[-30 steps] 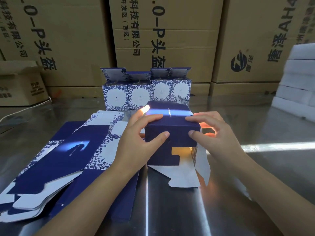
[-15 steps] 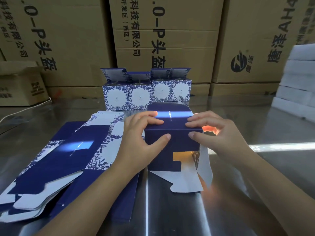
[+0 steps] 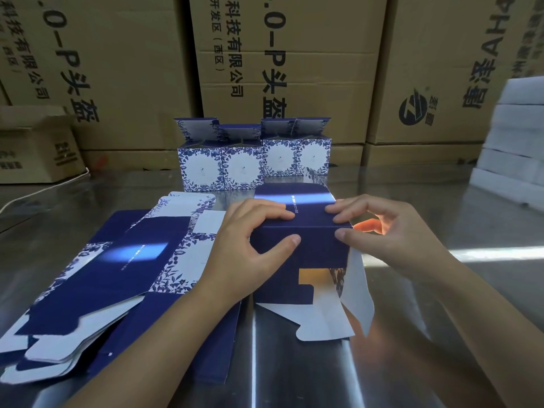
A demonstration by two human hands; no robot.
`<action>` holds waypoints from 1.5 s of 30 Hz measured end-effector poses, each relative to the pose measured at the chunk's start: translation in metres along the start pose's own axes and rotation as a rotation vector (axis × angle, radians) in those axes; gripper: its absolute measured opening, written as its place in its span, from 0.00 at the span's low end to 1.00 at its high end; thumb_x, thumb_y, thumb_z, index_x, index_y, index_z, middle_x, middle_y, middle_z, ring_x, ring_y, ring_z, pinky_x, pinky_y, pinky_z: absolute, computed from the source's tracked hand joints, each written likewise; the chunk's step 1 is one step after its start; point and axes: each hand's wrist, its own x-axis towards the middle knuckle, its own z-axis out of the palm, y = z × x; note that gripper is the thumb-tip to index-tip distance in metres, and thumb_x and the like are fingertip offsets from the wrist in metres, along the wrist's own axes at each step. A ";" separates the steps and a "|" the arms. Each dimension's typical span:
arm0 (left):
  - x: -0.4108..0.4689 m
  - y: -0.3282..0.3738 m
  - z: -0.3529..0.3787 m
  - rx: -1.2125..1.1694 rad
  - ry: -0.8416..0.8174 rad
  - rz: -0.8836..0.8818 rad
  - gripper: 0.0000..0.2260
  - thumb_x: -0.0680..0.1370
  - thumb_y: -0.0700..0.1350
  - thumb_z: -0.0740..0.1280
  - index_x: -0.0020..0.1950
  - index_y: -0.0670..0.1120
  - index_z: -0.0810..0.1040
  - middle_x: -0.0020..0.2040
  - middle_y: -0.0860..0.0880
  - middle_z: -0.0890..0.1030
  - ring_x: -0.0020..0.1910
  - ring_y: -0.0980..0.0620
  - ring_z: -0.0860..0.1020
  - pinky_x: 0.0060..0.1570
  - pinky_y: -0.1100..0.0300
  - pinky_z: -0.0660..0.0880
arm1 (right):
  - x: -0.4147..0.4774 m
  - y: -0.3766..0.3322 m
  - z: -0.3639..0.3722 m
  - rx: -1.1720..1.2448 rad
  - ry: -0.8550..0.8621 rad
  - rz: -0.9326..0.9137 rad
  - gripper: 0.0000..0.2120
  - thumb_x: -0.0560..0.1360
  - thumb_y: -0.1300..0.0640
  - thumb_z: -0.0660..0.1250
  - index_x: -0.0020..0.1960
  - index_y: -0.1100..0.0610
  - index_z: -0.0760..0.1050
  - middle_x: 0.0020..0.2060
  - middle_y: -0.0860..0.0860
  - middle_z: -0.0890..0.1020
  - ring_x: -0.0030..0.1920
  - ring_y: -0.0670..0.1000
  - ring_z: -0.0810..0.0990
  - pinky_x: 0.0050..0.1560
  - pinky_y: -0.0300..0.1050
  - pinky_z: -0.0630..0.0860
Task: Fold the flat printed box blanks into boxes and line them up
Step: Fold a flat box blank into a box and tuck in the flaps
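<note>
Stacked brown cartons (image 3: 282, 69) behind steel table (image 3: 441, 201)

The middle brown cardboard carton (image 3: 318, 33) reads "科技有限公司", "(西区)", "0-P头盔" sideways; the right brown cardboard carton (image 3: 435, 48) reads "AH". Print on the dark blue folded box (image 3: 315, 251) is illegible.

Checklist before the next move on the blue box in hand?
1. Left hand and right hand grip dark blue half-folded cardboard box: ok.
2. Near-end white flaps tucked: not ok, splayed open on shiny steel table.
3. Far end closed: cannot tell, hidden.
4. Room beside row of four blue-and-white floral boxes: ok, bare table to its right.
5. Stack of flat printed blanks clear of box: cannot tell.
</note>
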 end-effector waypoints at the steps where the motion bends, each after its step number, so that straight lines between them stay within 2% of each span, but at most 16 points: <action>1: 0.000 0.000 0.000 -0.001 -0.001 -0.003 0.09 0.69 0.48 0.71 0.49 0.55 0.79 0.52 0.58 0.78 0.57 0.55 0.74 0.57 0.74 0.61 | 0.000 0.000 0.000 -0.005 0.004 -0.005 0.13 0.68 0.68 0.73 0.37 0.50 0.81 0.47 0.42 0.84 0.51 0.43 0.81 0.42 0.32 0.75; 5: 0.000 0.000 0.000 -0.014 -0.006 -0.010 0.09 0.69 0.48 0.71 0.49 0.55 0.79 0.51 0.59 0.78 0.57 0.56 0.73 0.57 0.74 0.62 | 0.000 0.000 0.001 -0.017 0.033 -0.007 0.12 0.67 0.67 0.74 0.36 0.49 0.81 0.46 0.42 0.85 0.49 0.44 0.82 0.41 0.34 0.76; 12: 0.002 0.000 -0.001 -0.033 -0.014 -0.022 0.10 0.68 0.47 0.71 0.48 0.56 0.79 0.52 0.59 0.78 0.57 0.56 0.73 0.57 0.74 0.62 | -0.002 -0.003 0.000 -0.085 0.060 -0.024 0.11 0.67 0.63 0.75 0.37 0.47 0.83 0.43 0.40 0.85 0.53 0.39 0.80 0.46 0.37 0.78; 18: 0.002 0.000 -0.001 -0.017 -0.024 -0.022 0.11 0.68 0.47 0.72 0.49 0.56 0.79 0.52 0.59 0.78 0.58 0.56 0.73 0.58 0.73 0.62 | -0.002 -0.004 0.000 -0.117 0.077 -0.036 0.12 0.67 0.62 0.75 0.36 0.44 0.83 0.42 0.38 0.85 0.52 0.37 0.80 0.45 0.36 0.78; 26: 0.002 0.001 -0.002 -0.018 -0.032 -0.028 0.11 0.68 0.47 0.71 0.49 0.57 0.79 0.52 0.60 0.78 0.58 0.56 0.73 0.58 0.72 0.63 | -0.002 -0.002 0.001 -0.092 0.054 -0.010 0.10 0.68 0.64 0.74 0.39 0.48 0.82 0.45 0.40 0.85 0.49 0.42 0.81 0.40 0.33 0.76; 32: 0.002 0.002 -0.002 -0.001 -0.029 -0.016 0.11 0.68 0.47 0.72 0.49 0.55 0.79 0.52 0.59 0.78 0.58 0.55 0.73 0.58 0.73 0.62 | -0.002 -0.004 0.006 -0.123 0.048 -0.056 0.10 0.67 0.61 0.75 0.41 0.45 0.82 0.46 0.42 0.84 0.53 0.43 0.79 0.40 0.31 0.74; 39: 0.001 0.002 -0.001 0.011 -0.032 -0.022 0.11 0.68 0.48 0.71 0.50 0.55 0.79 0.53 0.60 0.78 0.58 0.57 0.72 0.58 0.73 0.62 | -0.003 -0.005 0.008 -0.143 0.072 -0.058 0.13 0.68 0.63 0.74 0.37 0.44 0.82 0.44 0.40 0.83 0.53 0.44 0.78 0.41 0.32 0.72; 42: 0.001 0.002 -0.001 0.024 -0.029 -0.014 0.11 0.68 0.48 0.71 0.50 0.55 0.79 0.53 0.61 0.77 0.58 0.58 0.72 0.58 0.73 0.62 | -0.004 -0.007 0.009 -0.195 0.097 -0.089 0.12 0.68 0.63 0.74 0.38 0.45 0.81 0.41 0.40 0.84 0.52 0.43 0.78 0.41 0.32 0.73; 45: 0.001 0.003 0.000 0.017 -0.029 -0.019 0.11 0.69 0.48 0.71 0.51 0.54 0.79 0.53 0.60 0.77 0.59 0.58 0.72 0.58 0.74 0.62 | -0.005 -0.009 0.010 -0.259 0.120 -0.140 0.11 0.68 0.62 0.74 0.40 0.45 0.81 0.42 0.40 0.83 0.51 0.42 0.79 0.43 0.34 0.75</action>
